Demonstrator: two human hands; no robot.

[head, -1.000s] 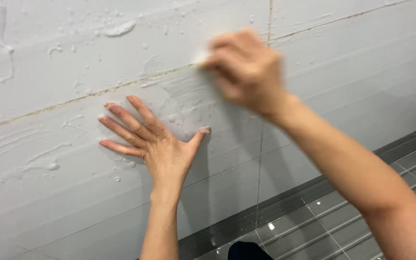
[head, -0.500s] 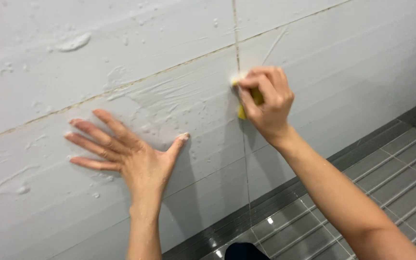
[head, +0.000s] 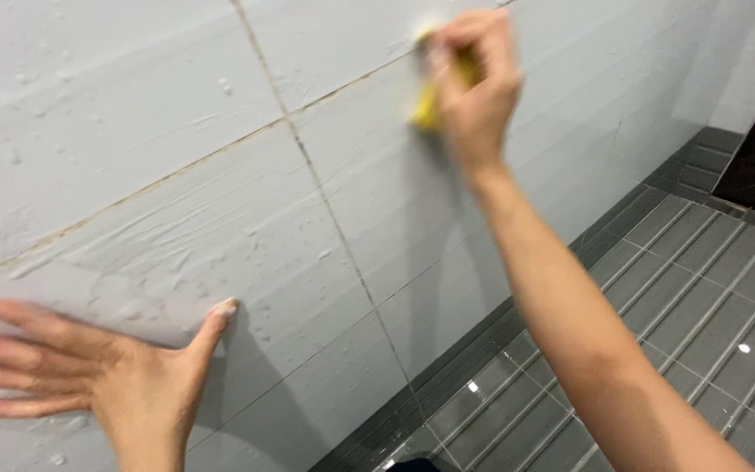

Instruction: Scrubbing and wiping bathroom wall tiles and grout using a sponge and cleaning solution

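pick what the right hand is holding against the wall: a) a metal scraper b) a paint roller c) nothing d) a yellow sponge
d: the right hand presses a yellow sponge on the soapy white tiled wall, while the left hand lies flat on it.

place: bathroom or shower room | evidence: soapy pale wall tiles (head: pixel 176 114), grey ribbed floor tiles (head: pixel 701 306)

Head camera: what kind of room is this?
Probably a bathroom or shower room: a soapy tiled wall, a grey tiled floor, and the right hand rubbing a yellow sponge on it.
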